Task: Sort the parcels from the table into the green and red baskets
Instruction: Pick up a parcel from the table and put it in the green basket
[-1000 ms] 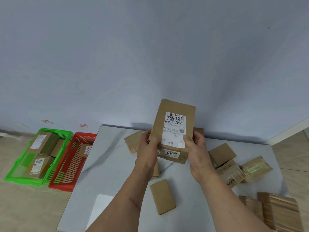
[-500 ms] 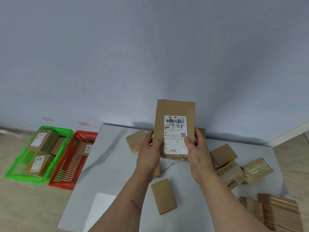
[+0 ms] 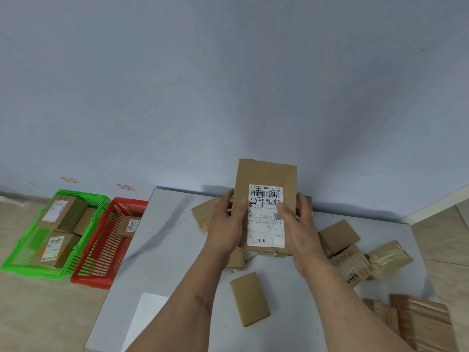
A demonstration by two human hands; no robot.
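I hold a brown cardboard parcel upright above the white marble table, its white shipping label facing me. My left hand grips its left edge, thumb on the front. My right hand grips its right edge, thumb lying on the label. On the floor to the left stand the green basket, with several labelled parcels inside, and the red basket, with one parcel in it.
Several brown parcels lie on the table: one near my forearms, one behind my left hand, a cluster at the right, and flat ones at the right front corner. The wall rises just behind the table.
The parcel has turned to stand more upright and face me squarely. Both hands have shifted a little along its edges.
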